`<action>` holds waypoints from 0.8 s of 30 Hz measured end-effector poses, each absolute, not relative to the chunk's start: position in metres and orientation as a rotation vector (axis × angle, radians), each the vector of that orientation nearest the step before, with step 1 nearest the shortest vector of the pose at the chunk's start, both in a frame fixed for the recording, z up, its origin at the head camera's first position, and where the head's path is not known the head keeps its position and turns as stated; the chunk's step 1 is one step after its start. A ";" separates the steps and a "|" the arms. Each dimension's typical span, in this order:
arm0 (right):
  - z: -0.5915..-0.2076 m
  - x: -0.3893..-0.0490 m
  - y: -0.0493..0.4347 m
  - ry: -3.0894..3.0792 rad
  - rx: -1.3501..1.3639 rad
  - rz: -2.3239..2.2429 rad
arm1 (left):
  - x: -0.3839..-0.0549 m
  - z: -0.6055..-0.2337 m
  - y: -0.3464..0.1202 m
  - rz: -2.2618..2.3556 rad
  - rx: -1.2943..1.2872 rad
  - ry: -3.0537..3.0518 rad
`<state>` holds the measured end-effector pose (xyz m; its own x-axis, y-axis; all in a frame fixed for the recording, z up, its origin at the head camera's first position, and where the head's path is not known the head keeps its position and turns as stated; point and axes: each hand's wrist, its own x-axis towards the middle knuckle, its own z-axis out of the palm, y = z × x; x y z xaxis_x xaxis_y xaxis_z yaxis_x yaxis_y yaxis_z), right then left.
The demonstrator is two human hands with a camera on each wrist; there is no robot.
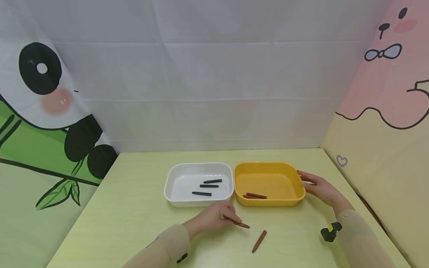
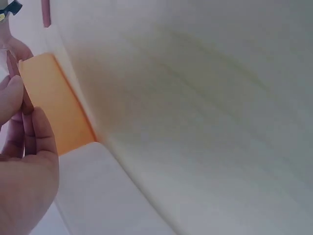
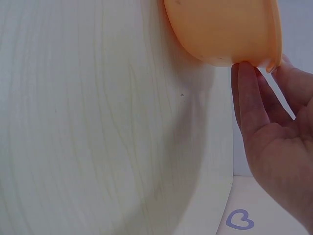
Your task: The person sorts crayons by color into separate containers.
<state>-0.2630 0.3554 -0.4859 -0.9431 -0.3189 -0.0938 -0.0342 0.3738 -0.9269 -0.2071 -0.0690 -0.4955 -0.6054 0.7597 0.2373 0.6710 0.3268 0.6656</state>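
Note:
My left hand (image 1: 216,217) pinches a brown crayon (image 1: 242,225) between thumb and fingers, just in front of the two trays. The left wrist view shows this crayon (image 2: 19,83) in the fingers, in front of the yellow tray's outer wall. A second brown crayon (image 1: 259,241) lies slanted on the table, to the right of that hand. At the yellow tray's (image 1: 268,203) right end, my right hand (image 1: 321,190) holds the rim; the right wrist view has its fingers (image 3: 252,98) against the outer wall. Brown crayons (image 1: 256,195) lie inside this tray, near its front left.
A white tray (image 1: 197,204) stands close against the yellow one on its left. It holds three black crayons (image 1: 209,186). Both trays sit on a pale yellow table (image 1: 117,223) with a white sheet (image 1: 214,74) behind it and printed cartoon walls on both sides.

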 end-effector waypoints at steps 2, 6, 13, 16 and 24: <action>-0.486 -0.263 0.356 2.377 -0.318 -1.602 | -0.207 -0.492 -0.064 1.180 1.324 2.499; -0.486 -0.262 0.355 2.377 -0.309 -1.610 | -0.206 -0.484 -0.052 1.210 1.257 2.569; -0.485 -0.262 0.354 2.375 -0.299 -1.609 | -0.208 -0.466 -0.033 1.239 1.072 2.725; -0.485 -0.262 0.354 2.383 -0.282 -1.601 | -0.213 -0.458 -0.025 1.260 1.021 2.780; -0.487 -0.262 0.355 2.389 -0.272 -1.592 | -0.232 -0.449 -0.008 1.292 0.974 2.780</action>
<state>-0.2621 0.3551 -0.4866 -0.9492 -0.2949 -0.1093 -0.0127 0.3831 -0.9236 -0.2317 -0.0075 -0.4485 -0.8140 0.4930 0.3073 0.5528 0.4946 0.6707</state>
